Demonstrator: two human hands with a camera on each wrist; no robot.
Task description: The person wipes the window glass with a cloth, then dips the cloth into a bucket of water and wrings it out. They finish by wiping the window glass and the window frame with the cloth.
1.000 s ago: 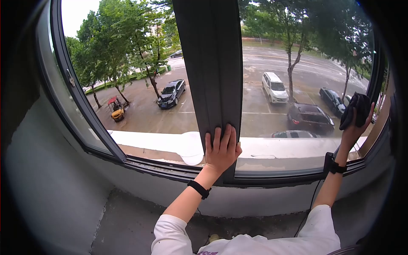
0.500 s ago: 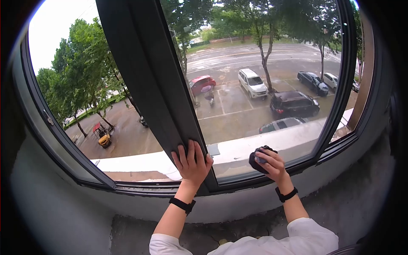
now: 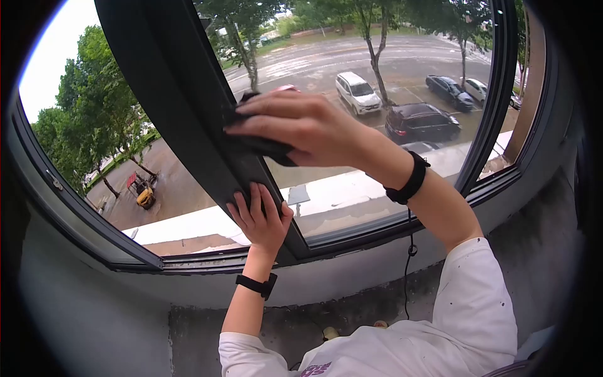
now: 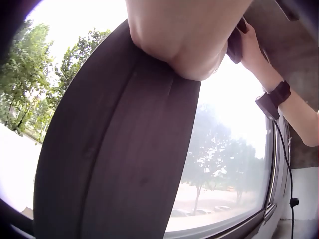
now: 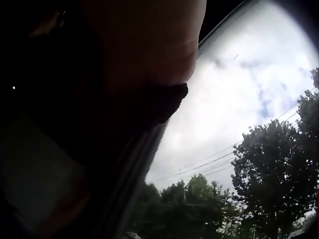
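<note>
A dark window post (image 3: 169,81) leans across the left half of the head view. Low on it rests my left hand (image 3: 262,220), fingers extended upward and the thumb at its right edge. Higher up, my right hand (image 3: 308,129) grips a black cloth (image 3: 273,149) at the post's right edge, beside the glass pane (image 3: 352,182). Part of the cloth is hidden by that hand. In the left wrist view the left hand (image 4: 179,37) covers the top of the post (image 4: 134,149). The right wrist view is very dark around the right hand (image 5: 149,50) and cloth (image 5: 172,102).
The window's bottom rail (image 3: 352,235) runs below both hands, with a grey wall (image 3: 301,292) underneath. A black cable (image 3: 407,283) hangs down from the right wrist. Outside are a white ledge (image 3: 188,226), trees and several parked cars.
My right hand, with the black cloth, has come left from the right side of the window, across the pane to the post. My left hand stays on the post while the head view has shifted.
</note>
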